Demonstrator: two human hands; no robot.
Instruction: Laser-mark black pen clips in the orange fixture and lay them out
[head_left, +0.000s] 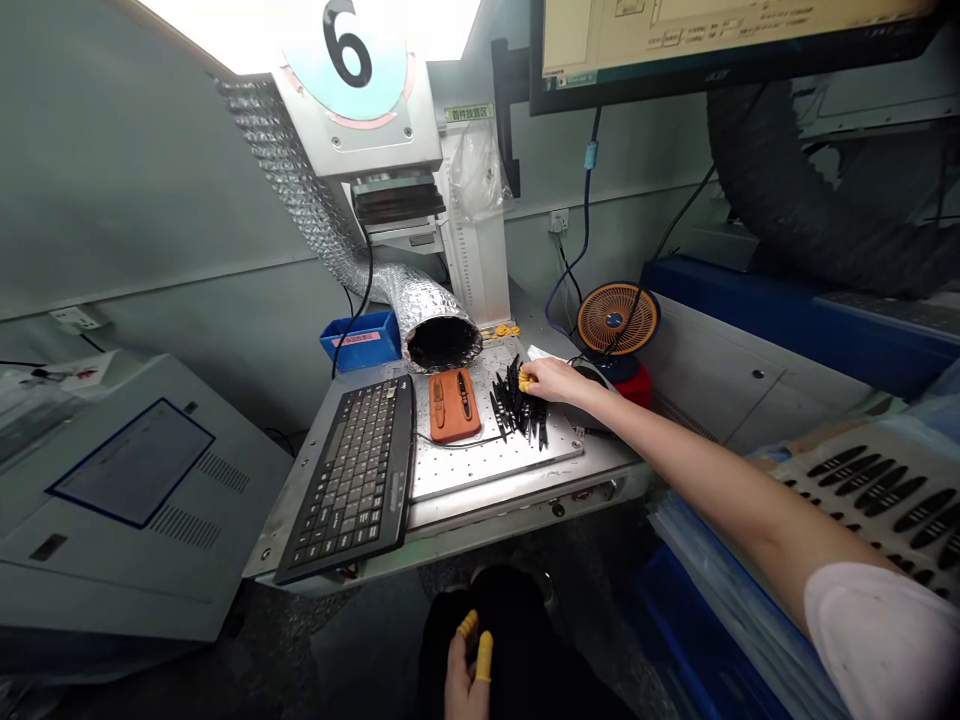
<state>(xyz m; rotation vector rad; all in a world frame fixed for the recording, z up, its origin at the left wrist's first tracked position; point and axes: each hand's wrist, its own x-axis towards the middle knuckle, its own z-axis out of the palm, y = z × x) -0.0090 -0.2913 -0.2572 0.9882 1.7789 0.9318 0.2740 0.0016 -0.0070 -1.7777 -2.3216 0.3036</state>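
Black slender pieces (pixel 519 408) heaped, right hand (pixel 553 381) curled onto them, left hand (pixel 466 672) open, empty

Hard white light is thrown down from a glowing panel (pixel 225 20) at the top of the frame, where detail is blown out. Glare is spread across the perforated metal plate (pixel 480 470). The floor (pixel 360 650) is left in deep shadow, and the walls (pixel 112 200) are rendered dim and greenish. Strong wide-angle bending is seen toward the edges, though most of the frame is kept fairly sharp.
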